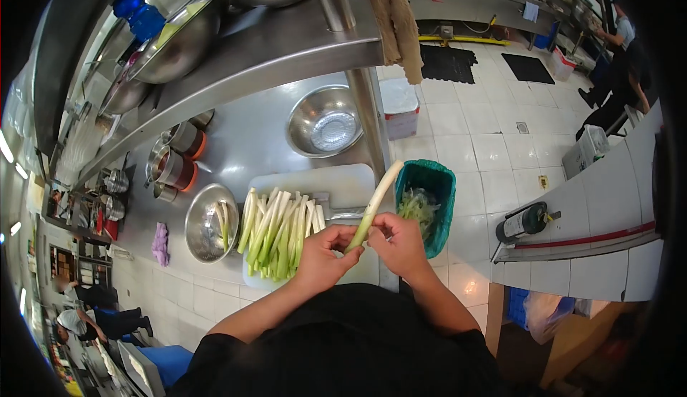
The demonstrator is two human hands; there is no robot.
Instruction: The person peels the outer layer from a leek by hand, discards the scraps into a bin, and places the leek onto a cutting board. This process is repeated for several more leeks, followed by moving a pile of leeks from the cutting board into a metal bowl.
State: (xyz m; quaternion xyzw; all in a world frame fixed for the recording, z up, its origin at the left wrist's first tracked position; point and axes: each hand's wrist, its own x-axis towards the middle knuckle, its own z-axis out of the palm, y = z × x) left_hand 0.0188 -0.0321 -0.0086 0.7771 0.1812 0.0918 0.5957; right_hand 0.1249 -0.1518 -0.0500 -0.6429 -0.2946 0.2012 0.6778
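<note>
A long leek stalk point(378, 194), white at its upper end and pale green lower down, slants up between my hands. My left hand point(327, 255) is closed around its lower green end. Against the stalk's right side, my right hand point(398, 242) is closed with thumb and fingers pinching at it. Just left, a pile of cut leek stalks point(278, 229) covers much of the white cutting board point(356, 176). A cleaver point(342, 212) lies on the board behind my hands, partly hidden. Two thin stalks rest in a steel bowl point(202, 234) beside the board.
A green-lined bin point(447, 204) holding leek scraps stands right of the counter. Behind the board sits a large steel bowl point(302, 126). A steel shelf point(279, 82) and its post overhang the counter. Sauce containers point(176, 170) stand at left. Other people work farther off, left and right.
</note>
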